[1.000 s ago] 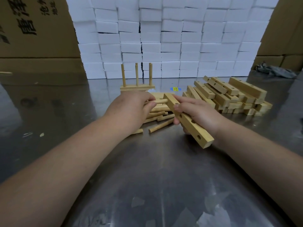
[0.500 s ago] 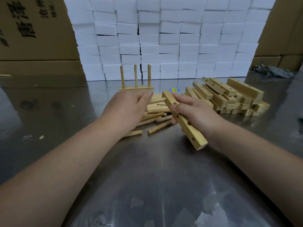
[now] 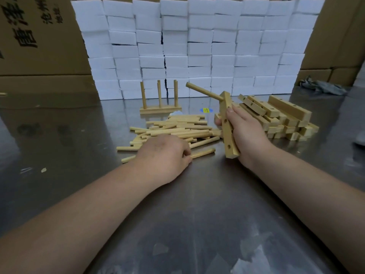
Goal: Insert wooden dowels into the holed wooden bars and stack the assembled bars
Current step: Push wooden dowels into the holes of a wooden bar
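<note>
Holed bar [image 3: 228, 135] gripped in right fingers [image 3: 230, 111]; left fingers [image 3: 185, 154] pinch loose dowel [image 3: 204, 152].

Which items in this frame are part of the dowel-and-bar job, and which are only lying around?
Job: bar with one dowel in right hand; loose dowel gripped by left hand; dowel pile; holed-bar pile; finished three-dowel bar.
Lying about: white foam blocks; cardboard boxes; grey rag; blue sticker.

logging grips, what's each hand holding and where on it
The right hand grips the holed bar round its middle, one inserted dowel in its top hole. The left hand curls its fingers over the middle of a loose dowel on the table.
</note>
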